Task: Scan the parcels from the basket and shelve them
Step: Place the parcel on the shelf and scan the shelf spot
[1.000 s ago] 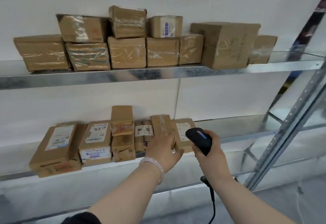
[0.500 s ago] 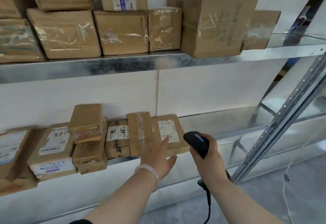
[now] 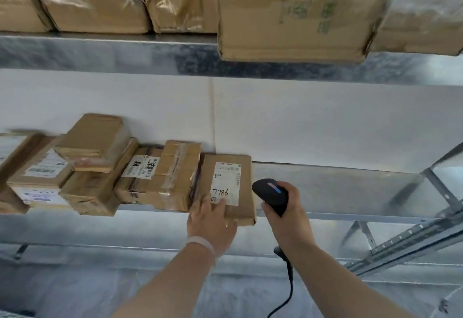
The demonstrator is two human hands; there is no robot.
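The cartons on the upper shelf [image 3: 100,52] are being cut off by the top edge, so only their lower halves are showing, and the green print on the large carton [image 3: 288,17] is too smeared to read. Left of the labelled parcel [image 3: 208,180], the row of smaller parcels [image 3: 37,175] is blurring toward the frame edge. The labelled parcel is lying flat on the lower shelf [image 3: 338,192], its near end overhanging the front lip, with "7786" handwritten on its white label [image 3: 226,183]. The left hand [image 3: 211,222] is resting on that near end, its fingers [image 3: 215,206] straight and close together, their tips touching the label's bottom corner. Just right of the parcel, the right hand [image 3: 288,222] is gripping a black barcode scanner [image 3: 271,196], fingers curled around its handle, its cable [image 3: 289,280] hanging below.
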